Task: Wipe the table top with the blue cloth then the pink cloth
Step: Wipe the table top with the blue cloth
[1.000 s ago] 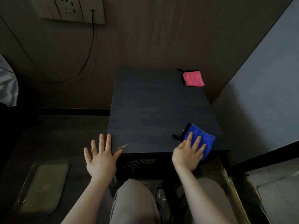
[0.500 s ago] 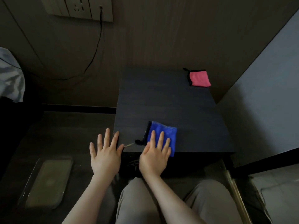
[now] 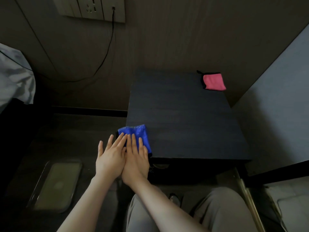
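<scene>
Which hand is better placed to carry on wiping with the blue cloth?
Right. The right hand lies flat on the blue cloth at the table's near left corner; the left hand is beside it, mostly off the table.

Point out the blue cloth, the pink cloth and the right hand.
blue cloth (image 3: 140,133): head view, bare upper part beyond the fingers.
pink cloth (image 3: 214,82): head view, middle of the fabric.
right hand (image 3: 136,162): head view, back of the hand.

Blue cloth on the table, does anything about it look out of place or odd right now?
Slightly. The blue cloth sits at the near left corner of the table, its left edge overhanging the side. The right hand presses it flat. The pink cloth lies neatly at the far right corner.
</scene>
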